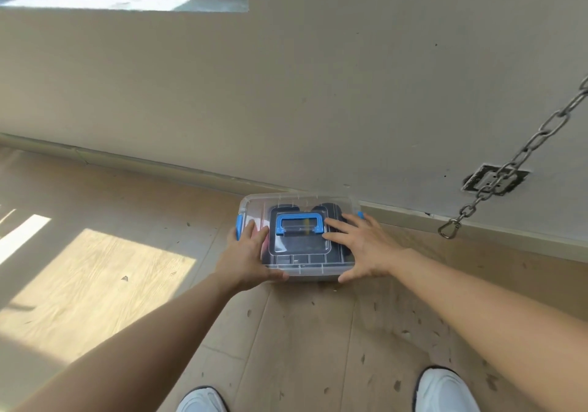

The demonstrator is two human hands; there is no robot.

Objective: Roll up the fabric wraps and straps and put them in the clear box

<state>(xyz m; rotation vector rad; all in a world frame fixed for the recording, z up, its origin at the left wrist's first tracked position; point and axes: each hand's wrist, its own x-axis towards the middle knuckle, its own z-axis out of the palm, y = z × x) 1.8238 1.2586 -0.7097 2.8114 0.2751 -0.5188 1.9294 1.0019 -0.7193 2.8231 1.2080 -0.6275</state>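
Head view: your left grip (248, 252) and right grip (359, 246) lie flat on the lid of the clear box (299, 203), fingers straight, thumbs at its near edge. The box sits on the floor (302, 348), its far side just beside the baseboard (159, 163). Dark rolled wraps (331, 209) show through the lid beside the blue handle (300, 220). Floor room spreads left and back toward your white shoes (445, 389). A steel chain (525, 150) with a snap hook (449, 229) hangs right of the box, apart from it.

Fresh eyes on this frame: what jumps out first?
The clear box with its blue handle, on the floor by the wall, lid on, dark contents inside. The left hand and right hand rest flat on its lid. A metal chain hangs at right.
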